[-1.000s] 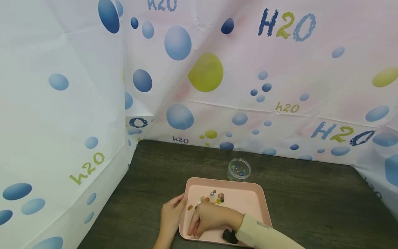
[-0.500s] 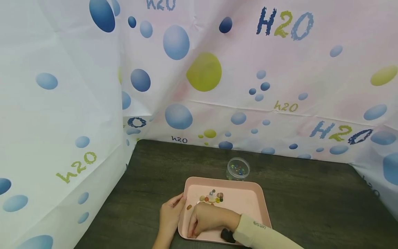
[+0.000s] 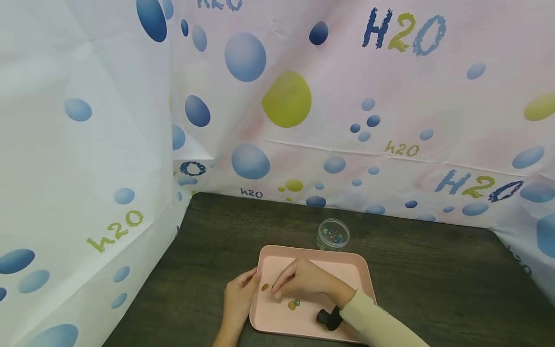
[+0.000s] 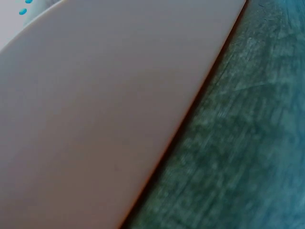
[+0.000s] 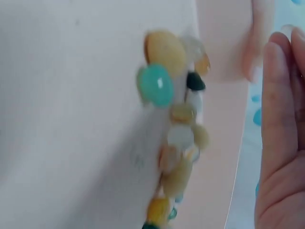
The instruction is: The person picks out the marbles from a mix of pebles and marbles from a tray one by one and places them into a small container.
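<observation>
My left hand grips the left rim of a pink tray, thumb at the edge. The tray's outer wall fills much of the left wrist view. Over the tray's left middle, my right hand pinches what looks like a small clear stone at the fingertips. A yellowish stone and a green stone lie side by side below it. Near the left rim sits a brown stone. Several more polished stones lie in a cluster, hidden by the right hand in the head view.
Behind the tray stands a clear round jar with colourful small pieces inside. A black device is at the right wrist, above the tray. The dark wooden table meets a printed white sheet at the back and left.
My right hand has moved from the tray's front left corner up and back, over the stone cluster. The yellowish and green stones have come into sight. The left hand stays at the rim.
</observation>
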Demonstrator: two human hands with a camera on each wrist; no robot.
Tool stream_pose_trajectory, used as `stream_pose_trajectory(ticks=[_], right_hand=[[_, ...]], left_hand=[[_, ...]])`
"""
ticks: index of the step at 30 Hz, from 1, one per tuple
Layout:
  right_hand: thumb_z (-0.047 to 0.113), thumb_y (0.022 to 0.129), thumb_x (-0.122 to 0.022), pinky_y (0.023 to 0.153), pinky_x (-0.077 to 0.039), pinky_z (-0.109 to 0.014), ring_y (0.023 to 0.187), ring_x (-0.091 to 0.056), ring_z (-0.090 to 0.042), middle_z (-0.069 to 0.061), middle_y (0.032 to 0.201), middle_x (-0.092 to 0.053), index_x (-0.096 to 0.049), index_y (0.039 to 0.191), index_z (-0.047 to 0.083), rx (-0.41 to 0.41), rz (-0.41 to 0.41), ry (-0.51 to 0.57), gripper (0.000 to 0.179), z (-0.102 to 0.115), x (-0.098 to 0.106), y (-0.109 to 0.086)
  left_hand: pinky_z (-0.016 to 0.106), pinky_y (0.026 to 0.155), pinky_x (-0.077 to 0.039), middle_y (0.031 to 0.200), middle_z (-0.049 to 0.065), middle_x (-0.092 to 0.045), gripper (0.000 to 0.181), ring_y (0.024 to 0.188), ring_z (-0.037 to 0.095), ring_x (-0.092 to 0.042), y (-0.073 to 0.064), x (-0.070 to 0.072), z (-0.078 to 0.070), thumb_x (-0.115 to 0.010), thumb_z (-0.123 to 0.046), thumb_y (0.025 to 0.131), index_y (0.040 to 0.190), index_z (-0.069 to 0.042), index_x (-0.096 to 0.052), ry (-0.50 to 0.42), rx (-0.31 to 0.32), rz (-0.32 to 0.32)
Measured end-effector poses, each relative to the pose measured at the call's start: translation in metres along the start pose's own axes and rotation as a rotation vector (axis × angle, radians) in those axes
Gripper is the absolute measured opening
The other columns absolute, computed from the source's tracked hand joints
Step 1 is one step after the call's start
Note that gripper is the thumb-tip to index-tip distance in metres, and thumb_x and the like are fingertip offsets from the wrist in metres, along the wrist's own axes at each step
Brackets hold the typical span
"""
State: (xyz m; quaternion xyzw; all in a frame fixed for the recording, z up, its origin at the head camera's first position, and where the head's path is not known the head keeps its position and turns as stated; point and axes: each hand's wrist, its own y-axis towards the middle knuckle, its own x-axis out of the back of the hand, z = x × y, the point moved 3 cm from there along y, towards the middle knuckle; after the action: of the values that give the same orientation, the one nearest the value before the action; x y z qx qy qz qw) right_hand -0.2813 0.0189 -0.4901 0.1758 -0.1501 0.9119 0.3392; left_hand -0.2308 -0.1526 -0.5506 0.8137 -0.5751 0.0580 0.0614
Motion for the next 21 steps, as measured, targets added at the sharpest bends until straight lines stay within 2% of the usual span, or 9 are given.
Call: stream_pose_trajectory(ticks=[5,14,21], right_hand=[[0.017,0.083,-0.08,0.083,-0.056,-0.02,0.096,-0.071,-0.008,-0.009,0.103,-0.078,-0.081,0.094,0.006,-0.021,-0.061,0.05,0.016,-0.007,0.018,-0.007],[0.021,0.086,-0.078,0.08,-0.062,-0.037,0.089,-0.075,-0.017,-0.008,0.103,-0.078,-0.078,0.103,0.001,-0.088,-0.133,0.187,0.026,-0.027,0.042,-0.016],[0.018,0.087,-0.077,0.078,-0.062,-0.036,0.088,-0.074,-0.013,-0.013,0.104,-0.077,-0.077,0.103,-0.001,-0.096,-0.207,0.149,0.026,-0.037,0.053,-0.022]], left_hand=[[0.024,0.071,-0.061,0.106,0.023,-0.074,0.029,0.092,0.029,-0.074,0.001,0.0,0.0,-0.07,-0.019,0.093,0.109,0.004,-0.074,-0.004,0.007,-0.008],[0.024,0.071,-0.061,0.104,0.022,-0.075,0.026,0.091,0.028,-0.074,0.003,-0.001,0.001,-0.07,-0.016,0.092,0.109,0.003,-0.074,0.0,0.014,-0.035],[0.024,0.071,-0.061,0.105,0.022,-0.075,0.027,0.092,0.027,-0.074,0.001,-0.001,-0.001,-0.071,-0.017,0.092,0.109,0.004,-0.074,-0.014,0.014,-0.029]])
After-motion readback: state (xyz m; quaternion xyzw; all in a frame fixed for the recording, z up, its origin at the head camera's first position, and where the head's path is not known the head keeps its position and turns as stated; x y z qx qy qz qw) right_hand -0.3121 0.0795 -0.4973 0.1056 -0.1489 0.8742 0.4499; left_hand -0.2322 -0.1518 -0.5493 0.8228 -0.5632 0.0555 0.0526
